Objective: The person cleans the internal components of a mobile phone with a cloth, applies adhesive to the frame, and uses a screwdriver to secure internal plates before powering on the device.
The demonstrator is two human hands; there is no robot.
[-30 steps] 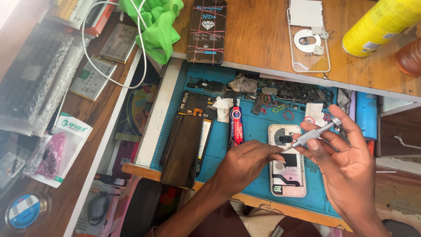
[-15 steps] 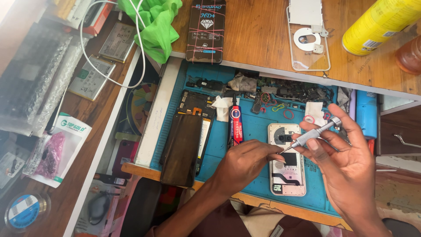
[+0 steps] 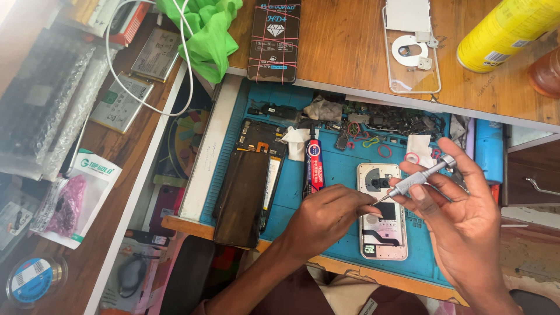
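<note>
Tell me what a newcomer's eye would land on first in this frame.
Probably the two hands at lower centre: the right hand holds a small silver screwdriver, its tip at the fingertips of the left hand, above an opened phone on the blue mat. Next, the dark phone screen lying to their left on the mat. Then the bright green bag at top and the yellow can in the top right corner, both on the wooden desk.

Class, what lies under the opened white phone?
The opened white phone lies on the blue work mat. The left hand covers its left edge, hiding what is beneath there.
</note>
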